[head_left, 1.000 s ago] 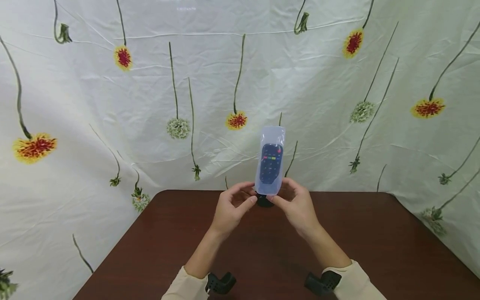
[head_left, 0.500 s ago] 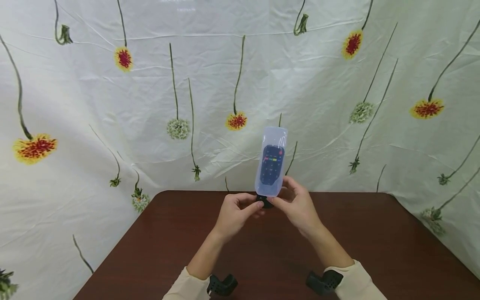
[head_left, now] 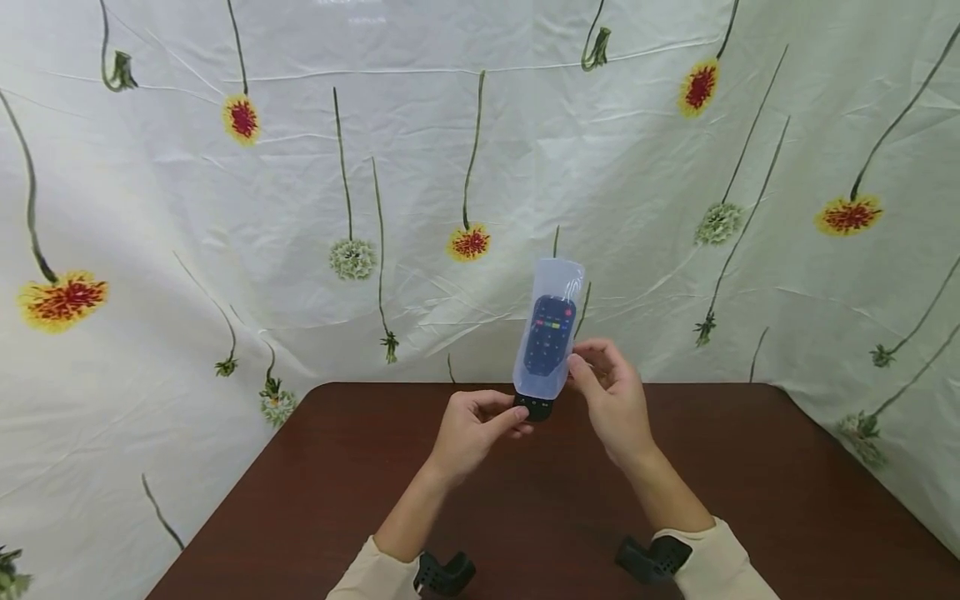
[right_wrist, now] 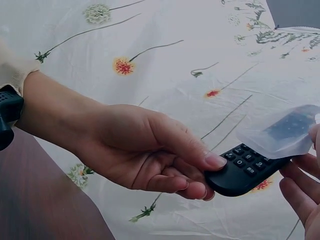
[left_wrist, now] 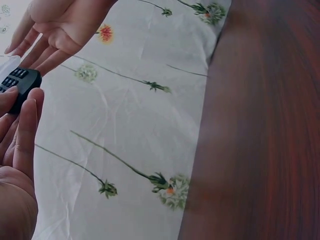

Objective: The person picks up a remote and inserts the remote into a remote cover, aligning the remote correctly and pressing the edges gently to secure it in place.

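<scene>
A black remote control (head_left: 551, 333) stands tilted up above the table, most of its length inside a translucent plastic sleeve (head_left: 558, 275). Its bare lower end shows number keys in the right wrist view. My left hand (head_left: 465, 429) pinches that bare end, thumb on the keys side and fingers behind. At the sleeve's right edge, my right hand (head_left: 615, 404) pinches the plastic between thumb and fingers. In the left wrist view the remote's end (left_wrist: 25, 82) lies between the left thumb and fingers. Only the right hand's fingertips (right_wrist: 300, 195) appear in the right wrist view.
A dark reddish-brown table (head_left: 375, 483) lies under both hands. Behind it hangs a white cloth (head_left: 300, 192) printed with flowers. Both wrists carry black camera mounts (head_left: 444, 575) over cream sleeves (head_left: 720, 558).
My left hand has moved down from the sleeve's lower edge onto the remote's bare end. My right hand has shifted up and right along the sleeve. More of the remote shows below the plastic.
</scene>
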The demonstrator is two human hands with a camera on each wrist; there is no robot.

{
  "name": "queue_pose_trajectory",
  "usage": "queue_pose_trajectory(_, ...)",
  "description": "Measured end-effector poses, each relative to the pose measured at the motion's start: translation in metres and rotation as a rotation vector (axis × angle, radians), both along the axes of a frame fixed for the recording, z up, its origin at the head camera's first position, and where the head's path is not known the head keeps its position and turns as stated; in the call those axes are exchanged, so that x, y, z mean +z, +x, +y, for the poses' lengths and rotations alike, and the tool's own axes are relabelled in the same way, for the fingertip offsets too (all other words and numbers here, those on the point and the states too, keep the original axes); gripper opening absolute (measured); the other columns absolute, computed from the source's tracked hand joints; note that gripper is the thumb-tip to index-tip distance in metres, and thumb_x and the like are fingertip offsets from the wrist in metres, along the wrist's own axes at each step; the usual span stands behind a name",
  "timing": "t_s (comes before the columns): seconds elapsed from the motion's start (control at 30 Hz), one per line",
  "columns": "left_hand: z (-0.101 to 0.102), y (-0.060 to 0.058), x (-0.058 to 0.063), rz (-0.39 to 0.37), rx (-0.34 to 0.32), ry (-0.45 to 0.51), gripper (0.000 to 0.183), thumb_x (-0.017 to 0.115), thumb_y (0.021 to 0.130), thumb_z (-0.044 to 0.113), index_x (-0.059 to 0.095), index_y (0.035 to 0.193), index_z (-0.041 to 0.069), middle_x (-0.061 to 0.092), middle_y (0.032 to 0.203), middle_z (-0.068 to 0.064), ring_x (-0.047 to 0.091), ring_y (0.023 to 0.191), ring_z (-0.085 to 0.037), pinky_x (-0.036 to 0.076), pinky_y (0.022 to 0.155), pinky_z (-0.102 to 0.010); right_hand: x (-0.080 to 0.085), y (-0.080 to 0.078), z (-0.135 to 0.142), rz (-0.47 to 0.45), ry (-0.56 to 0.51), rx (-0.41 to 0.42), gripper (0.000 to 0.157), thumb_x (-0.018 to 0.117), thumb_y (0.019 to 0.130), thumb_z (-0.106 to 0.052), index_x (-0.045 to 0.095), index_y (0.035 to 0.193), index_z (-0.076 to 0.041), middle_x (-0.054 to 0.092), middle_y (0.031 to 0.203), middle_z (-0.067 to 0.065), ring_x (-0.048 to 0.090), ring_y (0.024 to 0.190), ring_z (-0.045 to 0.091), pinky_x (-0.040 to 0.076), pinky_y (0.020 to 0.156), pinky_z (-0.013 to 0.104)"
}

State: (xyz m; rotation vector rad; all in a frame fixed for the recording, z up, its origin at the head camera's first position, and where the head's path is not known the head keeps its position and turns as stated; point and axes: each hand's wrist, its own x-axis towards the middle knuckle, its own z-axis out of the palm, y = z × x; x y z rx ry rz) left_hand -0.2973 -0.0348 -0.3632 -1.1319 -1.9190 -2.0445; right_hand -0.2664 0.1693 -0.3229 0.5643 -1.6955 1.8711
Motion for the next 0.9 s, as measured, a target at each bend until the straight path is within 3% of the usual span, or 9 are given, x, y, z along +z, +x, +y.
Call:
queue_pose_trajectory(0.17,0.0028,0.0011,-0.0016,-0.006,-0.019,-0.006,0.014,0.073,0.094,-0.005,0.074,0.104,-0.014,0.076,0.091,-0.021,0.076,0.077,-0.033,0.062,0.07,-0.038,0.0006,-0.0009,0.0006,0.007,0.002,-0.036,0.008,0.062,0.1,0.007,0.06,0.104,0.013,0.07,0.096,0.005,0.066,0.086,0.016,0.059,0.077,0.03)
queue_pose_trajectory(0.37,0.0057,0.0018,-0.0052,-0.035,-0.039,0.008,0.015,0.072,0.094,-0.005,0.072,0.104,-0.017,0.074,0.092,-0.025,0.076,0.076,-0.023,0.062,0.071,-0.039,-0.0015,-0.0014,-0.0016,0.001,0.01,-0.043,0.007,0.064,0.099,0.007,0.062,0.098,0.014,0.068,0.093,0.011,0.067,0.085,0.017,0.06,0.076,0.031)
queue_pose_trajectory(0.57,0.0056,0.0022,-0.0065,-0.049,-0.035,0.015,0.015,0.071,0.095,-0.006,0.072,0.104,-0.017,0.073,0.091,-0.028,0.076,0.075,-0.021,0.062,0.071,-0.038,-0.0042,-0.0025,-0.0023,-0.017,0.036,-0.025,0.009,0.065,0.099,0.005,0.063,0.097,0.014,0.067,0.095,0.017,0.068,0.084,0.018,0.06,0.076,0.033)
queue_pose_trajectory(0.9,0.0031,0.0008,-0.0065,-0.057,-0.023,0.024,0.016,0.071,0.094,-0.005,0.072,0.105,-0.017,0.074,0.091,-0.025,0.076,0.074,-0.022,0.062,0.071,-0.038,-0.0044,-0.0024,-0.0015,-0.039,0.068,-0.019,0.008,0.065,0.098,0.008,0.062,0.095,0.014,0.068,0.097,0.014,0.068,0.087,0.017,0.06,0.078,0.034)
